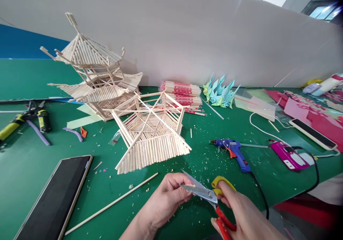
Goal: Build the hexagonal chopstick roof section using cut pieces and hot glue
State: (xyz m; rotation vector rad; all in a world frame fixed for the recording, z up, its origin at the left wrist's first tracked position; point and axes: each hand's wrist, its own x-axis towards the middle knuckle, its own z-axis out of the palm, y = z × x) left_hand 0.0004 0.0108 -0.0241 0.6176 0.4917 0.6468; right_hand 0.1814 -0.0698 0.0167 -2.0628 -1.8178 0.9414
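My right hand (pixel 238 208) grips a pair of scissors (pixel 205 193) with one yellow and one red handle. Their blades are parted and point left, toward my left hand (pixel 171 193). That hand is closed in a pinch, with a small pale bit of wooden stick (pixel 194 185) showing at the fingertips between the blades. Beyond both hands stands an open stick frame (pixel 152 150) with a sloped skirt of short sticks. A long loose stick (pixel 112 204) lies on the green table to the left of my left hand.
At the back left rises a tiered stick pagoda (pixel 88 72). A blue glue gun (pixel 235 152) lies on the right, its cord trailing forward. Bundled sticks (pixel 182 90), folded blue paper (pixel 221 91), a magenta power strip (pixel 291 156), a tablet (pixel 53 200) and pliers (pixel 29 115) surround the work.
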